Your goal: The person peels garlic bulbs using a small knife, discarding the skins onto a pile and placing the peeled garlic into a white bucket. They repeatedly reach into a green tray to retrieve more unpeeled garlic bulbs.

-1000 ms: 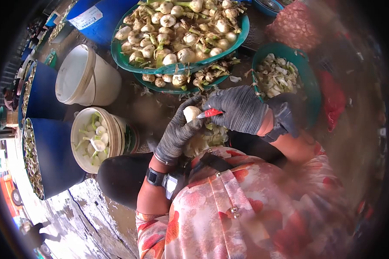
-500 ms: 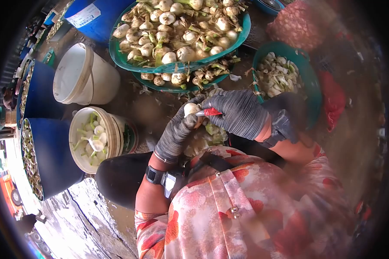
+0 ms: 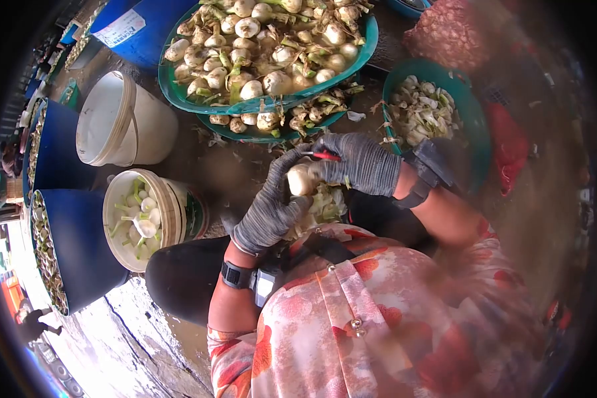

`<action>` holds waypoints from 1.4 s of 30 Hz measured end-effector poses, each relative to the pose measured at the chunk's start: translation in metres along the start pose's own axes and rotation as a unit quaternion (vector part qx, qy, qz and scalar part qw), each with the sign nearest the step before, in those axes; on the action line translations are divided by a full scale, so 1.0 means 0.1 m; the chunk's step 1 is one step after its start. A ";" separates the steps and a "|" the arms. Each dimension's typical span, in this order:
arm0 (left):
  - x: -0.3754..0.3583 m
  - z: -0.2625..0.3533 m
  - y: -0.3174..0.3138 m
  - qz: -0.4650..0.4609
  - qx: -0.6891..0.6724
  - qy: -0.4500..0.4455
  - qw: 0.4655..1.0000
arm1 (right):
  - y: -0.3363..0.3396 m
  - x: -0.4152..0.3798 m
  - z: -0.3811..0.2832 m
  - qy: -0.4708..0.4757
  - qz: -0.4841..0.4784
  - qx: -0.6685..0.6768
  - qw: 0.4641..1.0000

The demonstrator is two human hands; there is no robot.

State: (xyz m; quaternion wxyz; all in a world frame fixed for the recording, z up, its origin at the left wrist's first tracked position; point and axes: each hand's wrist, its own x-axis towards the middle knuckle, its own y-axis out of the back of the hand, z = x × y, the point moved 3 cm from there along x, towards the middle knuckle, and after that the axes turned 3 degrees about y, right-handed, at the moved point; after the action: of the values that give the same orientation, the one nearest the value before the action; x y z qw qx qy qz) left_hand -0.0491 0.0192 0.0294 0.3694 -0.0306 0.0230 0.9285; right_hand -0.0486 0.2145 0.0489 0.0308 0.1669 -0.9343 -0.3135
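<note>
The left hand (image 3: 264,215) curves part-open around the white bulb (image 3: 300,180) between both hands, grip unclear; the right hand's (image 3: 368,164) fingers clasp a red tool (image 3: 327,156)

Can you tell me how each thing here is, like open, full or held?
Left hand: gloved, curved beside the bulb; grip unclear
Right hand: gloved, closed on the red tool
Bulb: pale, between the hands
Red tool: held, tip hard to see
Big green tub: heaped with bulbs
Nearer white bucket: open, holding pale bulbs
Farther white bucket: open
Smaller green tub: open, holding pale scraps
Pink sack: bulging
</note>
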 end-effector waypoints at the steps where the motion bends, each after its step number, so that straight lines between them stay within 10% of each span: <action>1: 0.00 -0.02 0.02 0.010 0.051 -0.022 0.998 | 0.00 0.00 0.00 0.000 0.000 0.001 1.000; 8: -0.01 0.01 0.01 0.050 0.219 -0.114 0.968 | -0.12 0.06 0.21 -0.010 -0.112 -0.063 0.992; 12: -0.06 -0.01 -0.01 0.073 0.077 -0.073 0.992 | -0.29 0.04 0.38 -0.083 -0.136 0.261 0.952; 14: -0.08 -0.05 0.01 0.100 -0.152 0.035 0.983 | -0.38 0.07 0.46 -0.009 -0.200 0.194 0.960; 15: -0.10 -0.10 0.02 0.096 -0.198 0.062 0.974 | -0.62 0.11 0.72 0.288 -0.126 0.020 0.949; 16: -0.09 -0.19 0.04 0.105 -0.197 0.060 0.973 | -0.60 0.11 0.63 0.294 -0.132 0.021 0.946; 18: -0.05 -0.47 0.07 0.118 -0.376 0.054 0.917 | -0.60 0.04 0.56 0.077 -0.145 0.125 0.978; 25: 0.02 -0.51 -0.14 0.190 -0.439 0.057 0.876 | -0.45 -0.09 0.31 -0.109 -0.169 -0.167 0.965; 32: 0.02 -0.65 -0.31 0.268 -0.359 0.168 0.878 | -0.40 -0.34 0.40 -0.071 -0.126 -0.267 0.953; 36: 0.08 -0.58 -0.19 0.159 -0.564 0.093 0.805 | -0.24 -0.45 0.51 -0.140 -0.144 -0.328 0.923; 40: 0.00 -0.45 -0.15 0.042 -0.633 0.047 0.771 | -0.11 -0.53 0.86 -0.185 -0.031 -0.271 0.944; 42: -0.02 -0.32 -0.20 0.081 -0.540 0.035 0.837 | -0.14 -0.48 1.40 -0.054 0.082 0.030 0.995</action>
State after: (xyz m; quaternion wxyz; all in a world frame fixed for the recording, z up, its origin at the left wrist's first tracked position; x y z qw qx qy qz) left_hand -0.0327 0.0298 -0.0029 0.2171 -0.2557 -0.4669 0.8183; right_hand -0.0215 0.3007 -0.0699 0.0008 0.0735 -0.9541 -0.2903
